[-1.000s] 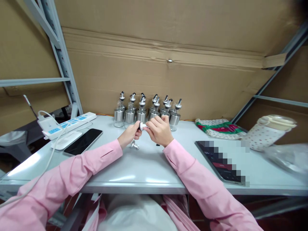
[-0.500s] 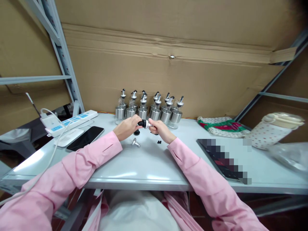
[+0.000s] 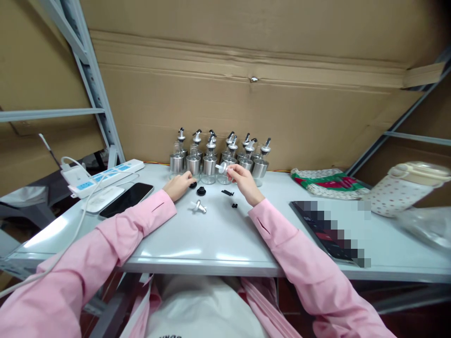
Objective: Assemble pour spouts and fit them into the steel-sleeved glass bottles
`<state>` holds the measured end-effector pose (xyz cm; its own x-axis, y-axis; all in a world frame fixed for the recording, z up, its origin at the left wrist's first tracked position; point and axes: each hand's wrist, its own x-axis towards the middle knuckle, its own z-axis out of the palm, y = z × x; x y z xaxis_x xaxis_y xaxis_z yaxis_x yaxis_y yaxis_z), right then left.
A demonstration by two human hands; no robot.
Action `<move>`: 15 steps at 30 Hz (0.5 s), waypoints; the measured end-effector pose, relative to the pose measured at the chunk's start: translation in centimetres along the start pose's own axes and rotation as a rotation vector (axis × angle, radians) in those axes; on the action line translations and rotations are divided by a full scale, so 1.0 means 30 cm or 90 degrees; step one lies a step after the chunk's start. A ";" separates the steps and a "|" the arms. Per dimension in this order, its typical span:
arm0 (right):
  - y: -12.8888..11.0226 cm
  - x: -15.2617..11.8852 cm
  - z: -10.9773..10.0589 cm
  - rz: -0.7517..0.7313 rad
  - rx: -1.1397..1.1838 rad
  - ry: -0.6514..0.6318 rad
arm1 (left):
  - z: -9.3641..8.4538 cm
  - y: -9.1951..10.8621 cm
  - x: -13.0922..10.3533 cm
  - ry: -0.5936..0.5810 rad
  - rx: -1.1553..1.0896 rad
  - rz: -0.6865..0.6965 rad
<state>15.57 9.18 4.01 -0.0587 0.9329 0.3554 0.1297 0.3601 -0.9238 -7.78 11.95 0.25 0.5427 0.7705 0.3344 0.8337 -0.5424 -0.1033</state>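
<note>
My right hand pinches a silver pourer spout, raised above the table before the bottles. Low over the tabletop, my left hand has its fingertips closed on a black ribbed stopper, partly hidden by the fingers. A second black stopper stands just to its right. Closer to me lies another silver spout on its side. A flat black lever piece and small black parts lie below my right hand.
Behind the hands stand several glass-and-steel bottles, most with pourers on. At left are a phone, a white pad and a power strip. A tablet, patterned cloth and dotted cup occupy the right.
The black stopper and the silver spout, together between my hands before, are now apart. My left hand has moved left and down with the stopper; my right hand has moved slightly right with the spout.
</note>
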 end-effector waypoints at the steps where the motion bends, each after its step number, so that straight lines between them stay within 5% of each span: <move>1: -0.001 0.000 0.000 0.000 -0.005 0.002 | 0.012 0.000 0.002 0.002 -0.026 -0.001; 7: -0.002 -0.005 0.000 -0.014 -0.042 -0.009 | 0.049 -0.011 0.013 0.072 -0.219 0.037; 15: -0.018 -0.053 0.016 -0.028 -0.169 -0.146 | 0.042 0.003 -0.001 0.011 -0.298 0.025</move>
<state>15.12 7.51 3.90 -0.2861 0.9015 0.3248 0.3728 0.4170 -0.8289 -7.58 12.30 -0.94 0.5678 0.7427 0.3550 0.6749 -0.6669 0.3159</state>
